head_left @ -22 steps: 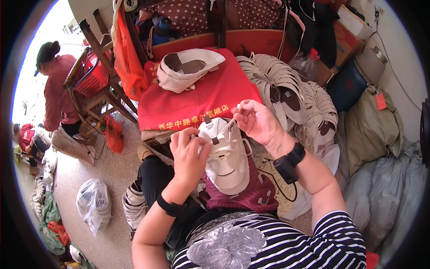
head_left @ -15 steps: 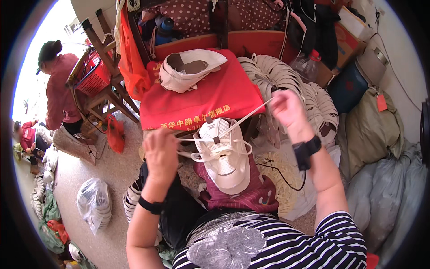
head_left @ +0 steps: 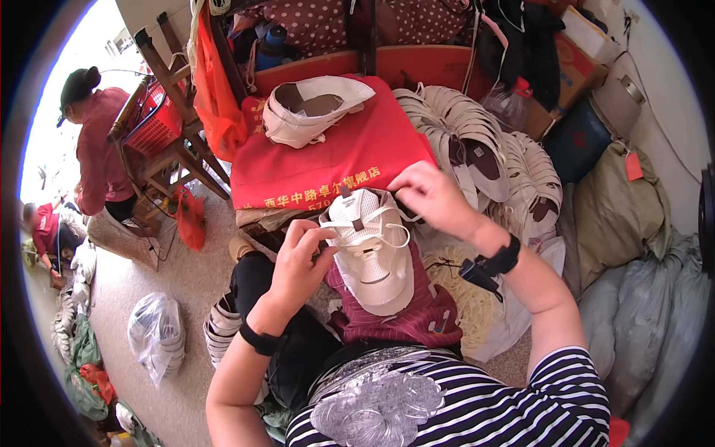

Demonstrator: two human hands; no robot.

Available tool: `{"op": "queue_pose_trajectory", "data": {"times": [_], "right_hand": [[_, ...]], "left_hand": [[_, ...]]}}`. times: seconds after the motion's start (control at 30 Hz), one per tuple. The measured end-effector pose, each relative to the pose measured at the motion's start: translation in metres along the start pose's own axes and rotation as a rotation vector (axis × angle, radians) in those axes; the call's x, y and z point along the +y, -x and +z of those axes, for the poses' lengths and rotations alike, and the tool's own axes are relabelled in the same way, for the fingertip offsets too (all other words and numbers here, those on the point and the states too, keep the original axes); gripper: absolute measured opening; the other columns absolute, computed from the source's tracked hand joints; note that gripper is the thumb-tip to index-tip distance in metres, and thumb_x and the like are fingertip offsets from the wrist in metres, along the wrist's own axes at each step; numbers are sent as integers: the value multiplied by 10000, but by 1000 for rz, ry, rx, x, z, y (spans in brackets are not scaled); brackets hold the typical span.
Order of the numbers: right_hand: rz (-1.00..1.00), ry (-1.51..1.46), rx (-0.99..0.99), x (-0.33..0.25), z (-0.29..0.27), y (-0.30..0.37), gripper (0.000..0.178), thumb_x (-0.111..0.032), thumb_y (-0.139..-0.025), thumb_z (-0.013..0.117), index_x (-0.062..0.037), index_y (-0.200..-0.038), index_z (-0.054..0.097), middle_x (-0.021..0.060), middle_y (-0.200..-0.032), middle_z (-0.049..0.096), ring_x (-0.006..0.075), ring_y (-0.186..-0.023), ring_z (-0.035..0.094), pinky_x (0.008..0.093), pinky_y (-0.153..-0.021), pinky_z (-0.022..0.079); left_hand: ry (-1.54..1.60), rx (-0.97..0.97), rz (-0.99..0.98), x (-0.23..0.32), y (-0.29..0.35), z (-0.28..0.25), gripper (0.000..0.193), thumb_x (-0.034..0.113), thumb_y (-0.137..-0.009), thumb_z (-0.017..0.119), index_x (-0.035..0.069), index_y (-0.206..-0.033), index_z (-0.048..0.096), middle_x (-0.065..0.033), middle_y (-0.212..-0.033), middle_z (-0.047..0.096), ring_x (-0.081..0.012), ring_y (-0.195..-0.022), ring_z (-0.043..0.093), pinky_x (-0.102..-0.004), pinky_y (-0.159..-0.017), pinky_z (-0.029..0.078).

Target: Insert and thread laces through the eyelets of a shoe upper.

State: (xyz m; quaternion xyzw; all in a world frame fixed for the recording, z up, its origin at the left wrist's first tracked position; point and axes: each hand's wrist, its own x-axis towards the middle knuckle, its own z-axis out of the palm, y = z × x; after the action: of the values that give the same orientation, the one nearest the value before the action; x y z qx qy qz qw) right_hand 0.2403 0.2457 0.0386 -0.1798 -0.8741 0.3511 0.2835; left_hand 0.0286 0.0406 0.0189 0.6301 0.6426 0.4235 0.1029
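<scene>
A white shoe upper [head_left: 376, 279] with a mesh tongue and brown tabs lies over my lap, toe toward me, on a maroon striped cloth [head_left: 439, 316]. A cream shoelace [head_left: 403, 244] crosses its tongue and loops out at the right side. My left hand [head_left: 298, 264] is closed at the upper's left edge, thumb and forefinger pinching the shoelace there. At the far right edge, beside the collar, my right hand [head_left: 436, 195] is closed in a pinch on the shoelace; its fingertips mostly hide the lace.
Another white upper [head_left: 313, 112] sits on a red cloth [head_left: 328, 167] over a low table ahead. Stacked uppers [head_left: 477, 156] stand to its right, near loose cream laces [head_left: 473, 313]. A bagged stack [head_left: 156, 339] is on the floor at left. Beyond it, a person [head_left: 104, 149] sits by a wooden chair [head_left: 175, 160].
Both hands have come in close to the upper. My right hand moved left and down from a stretched lace; my left hand moved right to the upper's edge. The lace no longer stretches out wide.
</scene>
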Motion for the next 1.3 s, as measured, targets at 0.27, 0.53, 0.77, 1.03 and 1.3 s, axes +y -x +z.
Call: {"op": "queue_pose_trajectory", "data": {"times": [0.27, 0.53, 0.77, 1.03, 1.3], "right_hand": [[-112, 210, -168, -21, 27, -11, 163, -131, -834, 684, -29, -949, 629, 120, -1007, 562, 293, -894, 611, 380, -791, 503], [108, -14, -216, -29, 46, -11, 186, -188, -841, 671, -37, -915, 589, 142, -879, 663, 348, -854, 650, 435, -748, 512], [306, -213, -275, -32, 27, -9, 153, -135, -904, 664, -12, -976, 609, 39, -767, 622, 89, -711, 586, 284, -648, 487], [363, -298, -248, -31, 20, -17, 137, -107, -905, 668, -5, -976, 612, 9, -772, 614, 75, -718, 580, 258, -650, 486], [303, -222, -270, -28, 32, -14, 119, -120, -920, 653, -18, -971, 619, -1, -756, 599, 60, -695, 541, 240, -625, 452]], "left_hand": [[-143, -33, 282, -7, -10, 5, 174, 0, -766, 702, 43, -910, 614, -102, -893, 536, -305, -810, 586, -384, -711, 509], [-118, 77, 425, 22, -13, 15, 226, -71, -755, 681, 20, -946, 599, -134, -902, 590, -306, -812, 607, -373, -695, 510], [-4, 26, 101, 0, -3, -3, 224, -74, -800, 663, 54, -984, 656, -86, -943, 545, -212, -729, 595, -337, -627, 503], [-124, -100, 329, -2, -15, -1, 202, -43, -741, 717, 49, -914, 667, -94, -941, 552, -258, -824, 594, -355, -723, 506], [-207, 138, 249, 8, -12, 11, 155, -38, -778, 674, 34, -861, 565, -125, -800, 556, -321, -721, 600, -388, -611, 501]]}}
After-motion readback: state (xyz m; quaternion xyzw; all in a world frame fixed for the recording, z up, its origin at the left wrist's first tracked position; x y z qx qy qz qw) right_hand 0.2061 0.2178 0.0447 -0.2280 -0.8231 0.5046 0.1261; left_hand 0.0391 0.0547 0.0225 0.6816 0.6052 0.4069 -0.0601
